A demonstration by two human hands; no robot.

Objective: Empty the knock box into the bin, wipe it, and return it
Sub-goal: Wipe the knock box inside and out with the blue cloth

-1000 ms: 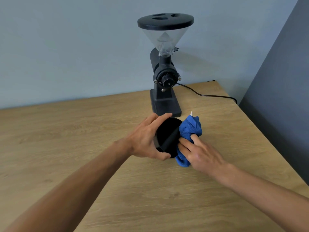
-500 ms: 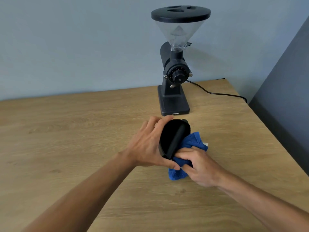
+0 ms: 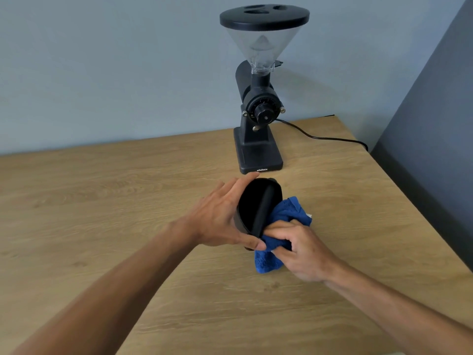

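The round black knock box (image 3: 252, 204) is tilted on its side above the wooden table, its open mouth and black cross bar facing me. My left hand (image 3: 220, 219) grips its left wall, thumb at the lower rim. A blue cloth (image 3: 280, 226) is pressed against the box's right lower rim by my right hand (image 3: 300, 248), which is closed around it. Part of the cloth hangs below the box. No bin is in view.
A black coffee grinder (image 3: 259, 98) with a clear hopper stands at the back of the wooden table (image 3: 102, 213), just beyond the knock box. Its black cord (image 3: 320, 137) runs right to the table's edge. A dark wall panel borders the right side.
My right hand slid the cloth from the box's upper right side down to its lower rim. The view shifted slightly; the box stays in my left hand.
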